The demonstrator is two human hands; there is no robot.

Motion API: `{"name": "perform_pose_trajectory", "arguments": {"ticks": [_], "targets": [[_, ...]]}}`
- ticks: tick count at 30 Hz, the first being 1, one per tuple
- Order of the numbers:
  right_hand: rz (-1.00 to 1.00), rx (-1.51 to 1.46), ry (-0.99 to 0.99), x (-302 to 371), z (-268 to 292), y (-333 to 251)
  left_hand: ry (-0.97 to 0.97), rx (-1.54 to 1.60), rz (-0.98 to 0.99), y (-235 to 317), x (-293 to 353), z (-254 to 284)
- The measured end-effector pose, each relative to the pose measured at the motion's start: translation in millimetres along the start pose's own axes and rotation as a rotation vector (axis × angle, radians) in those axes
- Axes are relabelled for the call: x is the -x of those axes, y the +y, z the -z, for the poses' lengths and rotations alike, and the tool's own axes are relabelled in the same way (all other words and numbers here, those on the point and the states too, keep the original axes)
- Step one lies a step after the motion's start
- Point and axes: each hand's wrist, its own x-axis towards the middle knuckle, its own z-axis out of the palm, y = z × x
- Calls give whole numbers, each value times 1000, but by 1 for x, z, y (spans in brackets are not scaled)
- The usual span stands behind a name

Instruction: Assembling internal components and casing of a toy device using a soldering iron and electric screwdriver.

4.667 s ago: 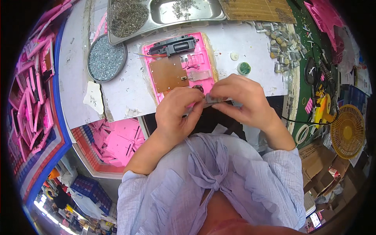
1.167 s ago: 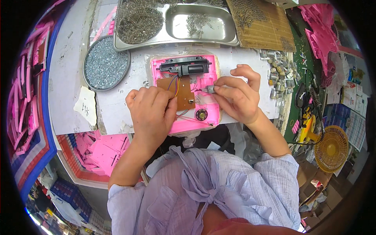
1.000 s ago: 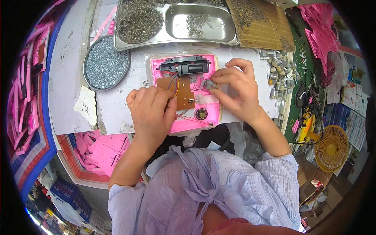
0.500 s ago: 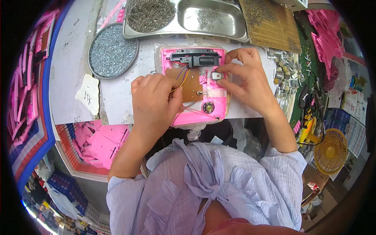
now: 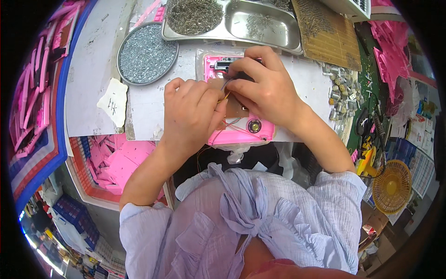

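A pink plastic housing (image 5: 241, 136) lies on the table in front of me, with a brown circuit board (image 5: 233, 110) inside it. A small round speaker (image 5: 254, 126) sits in its near right corner, and a dark grey mechanism (image 5: 222, 65) runs along its far side. My left hand (image 5: 190, 111) is closed at the board's left side, thumb and forefinger pinching thin wires (image 5: 227, 96). My right hand (image 5: 272, 90) reaches over the housing, its fingertips closed on the wires beside the left fingers. It hides the housing's right half.
Behind the housing stand a round tray of silvery screws (image 5: 147, 53) and a steel compartment tray (image 5: 265, 44) of small metal parts. Small motors (image 5: 341, 95) lie in a heap at right. A paper scrap (image 5: 113, 103) lies at left. Below the table edge sits a crate of pink parts (image 5: 123, 162).
My right hand has left the small silvery part at the housing's right side and moved left to the wires. My left hand stays by the board. The whole view has shifted slightly.
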Motion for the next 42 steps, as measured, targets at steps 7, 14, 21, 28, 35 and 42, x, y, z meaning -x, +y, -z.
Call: {"name": "perform_pose_trajectory", "arguments": {"ticks": [7,14,21,28,35,42], "targets": [[57,47,97,8,-5,6,34,48,41,-18,-2,9],[9,-4,47,1,-7,-1,-44,53,101,-25,1,16],[149,156,-134,-15,-9,-8,-20,80,141,-30,-1,18],[347,342,-525,-35,7,-22,81,46,258,-19,-4,35],[348,140,-337,-26,16,7,178,143,167,10,11,28],[107,-107,34,21,19,34,68,338,118,27,-21,-12]]}}
